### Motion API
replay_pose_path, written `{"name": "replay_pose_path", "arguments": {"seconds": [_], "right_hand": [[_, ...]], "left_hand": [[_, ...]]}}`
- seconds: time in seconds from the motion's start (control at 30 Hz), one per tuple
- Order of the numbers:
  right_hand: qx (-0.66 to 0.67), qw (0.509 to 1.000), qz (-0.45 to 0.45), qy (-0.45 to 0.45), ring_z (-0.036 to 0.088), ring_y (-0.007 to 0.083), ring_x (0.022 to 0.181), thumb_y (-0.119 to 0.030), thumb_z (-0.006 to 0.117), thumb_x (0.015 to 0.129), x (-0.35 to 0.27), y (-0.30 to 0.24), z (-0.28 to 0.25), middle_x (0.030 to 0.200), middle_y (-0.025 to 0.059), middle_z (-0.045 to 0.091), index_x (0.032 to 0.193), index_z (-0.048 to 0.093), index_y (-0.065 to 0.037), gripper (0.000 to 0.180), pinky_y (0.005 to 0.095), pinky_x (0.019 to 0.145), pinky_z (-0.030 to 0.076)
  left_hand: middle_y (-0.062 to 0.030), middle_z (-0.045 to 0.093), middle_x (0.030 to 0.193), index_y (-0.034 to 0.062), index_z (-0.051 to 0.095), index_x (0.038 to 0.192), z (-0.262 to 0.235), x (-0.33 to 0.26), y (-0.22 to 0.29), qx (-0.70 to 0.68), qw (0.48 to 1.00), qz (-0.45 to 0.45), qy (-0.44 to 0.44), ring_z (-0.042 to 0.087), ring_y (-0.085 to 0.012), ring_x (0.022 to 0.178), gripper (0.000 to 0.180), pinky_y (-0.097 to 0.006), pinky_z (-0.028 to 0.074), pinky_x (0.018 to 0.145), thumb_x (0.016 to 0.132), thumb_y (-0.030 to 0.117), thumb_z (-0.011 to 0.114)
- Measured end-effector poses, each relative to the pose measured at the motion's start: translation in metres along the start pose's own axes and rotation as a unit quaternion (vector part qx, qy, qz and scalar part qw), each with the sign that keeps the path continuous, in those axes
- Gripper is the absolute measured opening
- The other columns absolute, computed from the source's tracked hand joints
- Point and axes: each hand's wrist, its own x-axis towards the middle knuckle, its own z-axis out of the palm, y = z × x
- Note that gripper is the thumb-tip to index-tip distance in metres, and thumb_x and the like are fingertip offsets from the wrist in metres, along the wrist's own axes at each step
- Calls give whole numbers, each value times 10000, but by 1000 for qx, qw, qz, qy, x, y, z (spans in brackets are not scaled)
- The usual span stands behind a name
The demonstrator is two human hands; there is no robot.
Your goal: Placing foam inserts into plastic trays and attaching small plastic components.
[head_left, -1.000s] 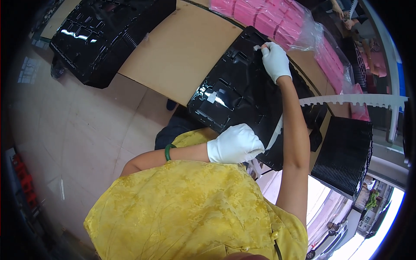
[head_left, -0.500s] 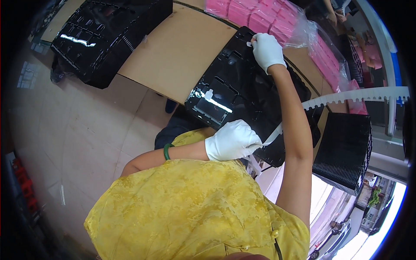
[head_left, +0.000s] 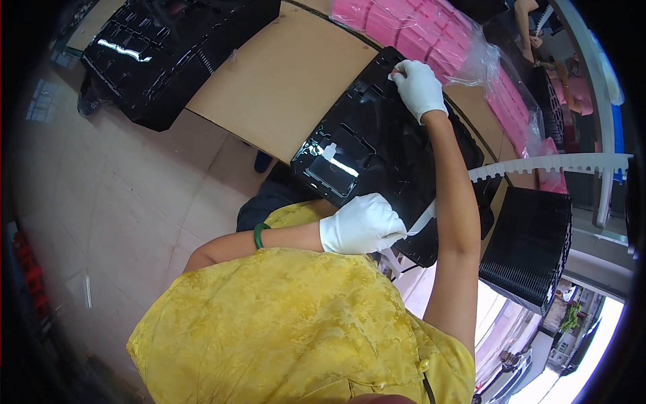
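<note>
My left hand (head_left: pixel 363 224), in a white glove, is closed by the near edge of a glossy black molded plastic tray (head_left: pixel 387 138). Its fingertips pinch the end of a white notched strip (head_left: pixel 558 163), which runs under my right forearm and off to the right. At the tray's far corner, my right hand (head_left: pixel 418 87), gloved too, is closed with its fingertips pressed down on a small white tab. Another small white tab (head_left: pixel 330 151) lies on the tray's left part, beside a shiny reflection.
Brown cardboard (head_left: pixel 269 81) covers the table. A stack of black trays (head_left: pixel 168 54) stands far left, another black stack (head_left: pixel 528 242) at right. Pink trays (head_left: pixel 410 27) in clear plastic line the back. Another person's arm (head_left: pixel 525 27) shows at upper right.
The whole view has shifted slightly. My right fingers have changed their angle at the tray's corner, around the small white tab. My left hand keeps its pinch on the strip.
</note>
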Motion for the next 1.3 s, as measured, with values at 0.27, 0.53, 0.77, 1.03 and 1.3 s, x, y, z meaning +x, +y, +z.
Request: {"name": "replay_pose_path", "arguments": {"seconds": [0.27, 0.53, 0.77, 1.03, 1.3], "right_hand": [[138, 979, 149, 33, 729, 321, 892, -259, 666, 917, -7, 2, 6, 917, 153, 765, 963, 805, -81, 230, 405, 835, 547], [165, 971, 170, 34, 727, 272, 873, -287, 697, 908, -9, 5, 6, 904, 116, 771, 969, 808, -80, 243, 386, 836, 536], [157, 973, 170, 22, 716, 270, 880, -321, 756, 884, -9, 6, 14, 913, 107, 758, 975, 798, -75, 265, 391, 839, 531], [176, 970, 166, 26, 707, 254, 808, -343, 802, 848, -8, 11, 21, 863, 103, 751, 952, 791, -61, 301, 378, 803, 535], [199, 965, 170, -7, 714, 223, 801, -319, 800, 853, 7, 18, 23, 862, 90, 768, 939, 798, -73, 260, 353, 799, 536]], "left_hand": [[-32, 653, 708, 139, 758, 833, 0, -1, -1, -3, 1000, 0, -10, 645, -258, 741, 70, -373, 513, 732, 825, 208, 770], [-27, 655, 716, 142, 748, 834, 3, -3, -2, 8, 1000, -8, -13, 652, -255, 751, 90, -372, 522, 743, 835, 230, 766], [-20, 649, 710, 151, 746, 839, 4, -4, -3, 17, 1000, 2, -3, 653, -251, 751, 80, -368, 521, 736, 833, 228, 768], [-19, 645, 709, 158, 741, 838, 4, -4, -4, 16, 1000, 5, -6, 649, -251, 746, 83, -366, 520, 736, 841, 239, 763], [-27, 651, 715, 144, 750, 846, 5, -5, -4, 25, 1000, 4, -4, 644, -257, 746, 93, -375, 517, 730, 839, 235, 765]]}}
